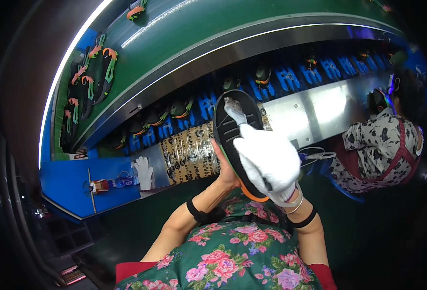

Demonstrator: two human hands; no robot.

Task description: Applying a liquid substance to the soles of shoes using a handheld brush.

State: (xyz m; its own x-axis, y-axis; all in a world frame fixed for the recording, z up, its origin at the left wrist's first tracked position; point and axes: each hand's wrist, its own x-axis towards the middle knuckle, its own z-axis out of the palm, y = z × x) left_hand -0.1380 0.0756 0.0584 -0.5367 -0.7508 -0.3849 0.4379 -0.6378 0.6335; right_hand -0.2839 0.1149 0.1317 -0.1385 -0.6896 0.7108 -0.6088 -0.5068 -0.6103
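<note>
A black shoe sole (229,129) with cross grooves and an orange edge at its near end stands tilted in front of me. My bare left hand (225,166) grips it from the left side and from beneath, with most of its fingers hidden behind it. My right hand (267,157), in a white knitted glove, is closed over the sole. From its fingers a pale brush (236,112) with a brownish, stained tip reaches down to the sole's far end. Its handle is mostly covered by the glove.
Beyond runs a green conveyor (184,29) carrying several shoe parts. Shoes (182,109) sit along a row of blue holders. Brown taped cardboard (189,152) covers the metal ledge. A white glove (143,173) and blue bottle (122,181) lie left. A co-worker (380,147) sits at right.
</note>
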